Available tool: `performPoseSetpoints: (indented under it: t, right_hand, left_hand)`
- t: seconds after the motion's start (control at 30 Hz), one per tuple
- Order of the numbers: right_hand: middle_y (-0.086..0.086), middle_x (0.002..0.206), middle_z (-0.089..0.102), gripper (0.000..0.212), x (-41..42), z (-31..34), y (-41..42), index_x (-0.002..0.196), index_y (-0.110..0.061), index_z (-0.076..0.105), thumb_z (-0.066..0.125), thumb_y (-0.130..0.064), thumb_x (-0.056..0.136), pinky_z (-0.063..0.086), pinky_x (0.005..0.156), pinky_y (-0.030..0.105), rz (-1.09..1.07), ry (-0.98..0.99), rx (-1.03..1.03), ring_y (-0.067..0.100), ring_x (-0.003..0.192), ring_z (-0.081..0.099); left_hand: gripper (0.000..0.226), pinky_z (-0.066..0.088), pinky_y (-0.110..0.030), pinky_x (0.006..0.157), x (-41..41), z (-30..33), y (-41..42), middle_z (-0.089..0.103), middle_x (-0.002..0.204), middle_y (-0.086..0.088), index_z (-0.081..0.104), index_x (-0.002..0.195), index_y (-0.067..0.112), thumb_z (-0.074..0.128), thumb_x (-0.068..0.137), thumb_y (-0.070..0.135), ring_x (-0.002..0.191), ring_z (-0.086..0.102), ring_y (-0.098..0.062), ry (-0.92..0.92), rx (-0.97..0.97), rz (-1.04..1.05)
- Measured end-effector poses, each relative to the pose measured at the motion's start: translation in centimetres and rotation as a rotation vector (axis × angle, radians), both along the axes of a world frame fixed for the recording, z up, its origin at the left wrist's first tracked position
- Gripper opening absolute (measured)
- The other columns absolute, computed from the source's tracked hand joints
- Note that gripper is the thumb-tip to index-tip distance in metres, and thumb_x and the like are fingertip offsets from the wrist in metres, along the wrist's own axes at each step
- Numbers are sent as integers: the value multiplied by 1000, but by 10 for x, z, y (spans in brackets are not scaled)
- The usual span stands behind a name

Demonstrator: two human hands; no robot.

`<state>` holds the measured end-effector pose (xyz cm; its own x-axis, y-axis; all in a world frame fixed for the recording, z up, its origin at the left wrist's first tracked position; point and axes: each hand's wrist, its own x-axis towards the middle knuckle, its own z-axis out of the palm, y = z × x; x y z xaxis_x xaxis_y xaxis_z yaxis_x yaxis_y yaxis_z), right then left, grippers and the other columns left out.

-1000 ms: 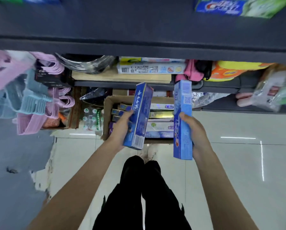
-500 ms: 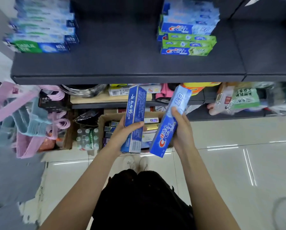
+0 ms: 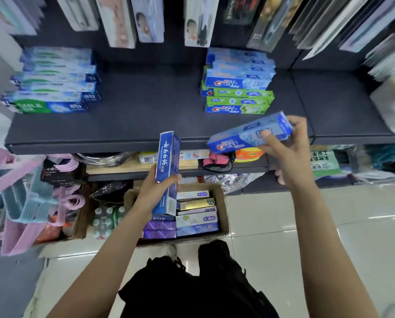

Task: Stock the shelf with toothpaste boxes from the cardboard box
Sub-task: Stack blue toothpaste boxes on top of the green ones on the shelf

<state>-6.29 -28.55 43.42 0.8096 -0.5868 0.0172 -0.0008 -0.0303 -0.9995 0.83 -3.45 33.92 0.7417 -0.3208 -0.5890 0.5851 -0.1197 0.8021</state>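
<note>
A: What can we not see well here?

B: The top row of hanging packs (image 3: 198, 21) is cut off by the upper edge, and the items at the far right are blurred. Our left hand (image 3: 156, 191) covers the lower part of the dark blue toothpaste box (image 3: 166, 173), so we cannot read its bottom end. The cardboard box (image 3: 221, 203) on the floor is partly hidden behind that hand and forearm; we see only some of the boxes lying flat inside it.

A: And the grip on each side?

B: The left grip is closed around the dark blue box and holds it upright, just above the cardboard box. The right hand (image 3: 288, 150) pinches the light blue Crest box (image 3: 249, 134), thumb on the front face, fingers behind; the box is tilted, its right end higher.

A: Where is free room?

B: Beyond both grips, the dark shelf (image 3: 146, 106) has a bare stretch in the middle. To the far left of the left grip lies the green and blue stack (image 3: 54, 81); directly beyond the right grip sits the Crest stack (image 3: 237, 81). The Crest box hangs over the front edge of the shelf, near that stack but apart from it.
</note>
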Motion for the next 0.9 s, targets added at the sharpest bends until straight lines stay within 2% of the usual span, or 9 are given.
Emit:
performPoseSetpoints:
  t: [0.1,0.27,0.33,0.43,0.53,0.67,0.77,0.83,0.9]
  right_hand:
    - [4,105,56,26,41,-4,-48,98,-19,41,58,-1,91,56,74,28,30,-80,72,20,95,65]
    - [4,110,55,25,117,-47,-123,98,-18,44,62,-4,89,55,80,33,66,-64,237,21,100,63]
    - [5,110,58,27,134,-71,-150,102,-16,52,70,-15,83,55,82,33,21,21,115,14,95,63]
    - [9,108,54,48,147,-99,-187,112,-10,65,78,-35,73,45,86,19,-39,273,-422,9,89,55]
    - [17,116,50,52,153,-116,-210,114,-4,64,72,-42,79,37,90,29,9,398,-748,30,108,48]
    - [25,124,47,60,164,-119,-216,124,0,54,63,-46,86,32,97,40,76,473,-838,39,112,42]
    - [25,129,43,61,156,-106,-204,136,-2,42,65,-31,87,30,99,40,44,450,-814,41,115,40]
    - [23,127,46,57,135,-90,-180,136,-3,42,65,-18,85,32,96,37,55,295,-852,38,112,43]
    - [13,124,51,52,107,-71,-146,133,-9,46,65,-22,86,35,93,31,275,217,-721,27,110,49]
  left_hand:
    - [45,53,-33,76,9,6,-20,69,107,-3,50,121,28,71,82,26,88,68,-17,-41,4,47]
    - [36,55,-35,78,14,17,-63,69,106,-2,53,114,28,71,82,29,85,70,-17,-93,-2,141]
    - [21,55,-33,75,14,21,-83,71,97,3,55,103,32,66,85,31,77,70,-14,-77,-16,216]
    - [8,54,-38,83,14,29,-111,72,95,3,58,97,37,58,90,39,81,69,-19,-19,-8,308]
    - [10,51,-40,84,16,32,-135,66,101,-1,56,99,36,48,95,42,87,65,-21,15,10,363]
    - [19,54,-26,60,19,42,-157,66,89,-1,55,113,27,46,97,33,64,65,-12,39,-33,382]
    - [40,55,-39,78,21,36,-163,66,111,-5,49,129,27,60,90,23,87,69,-23,6,-121,383]
    - [54,53,-40,78,22,32,-168,62,117,-4,43,132,27,67,85,18,103,64,-26,-8,-91,426]
    - [63,54,-36,75,24,31,-178,61,116,-3,39,134,20,72,80,16,103,63,-22,-14,-10,464]
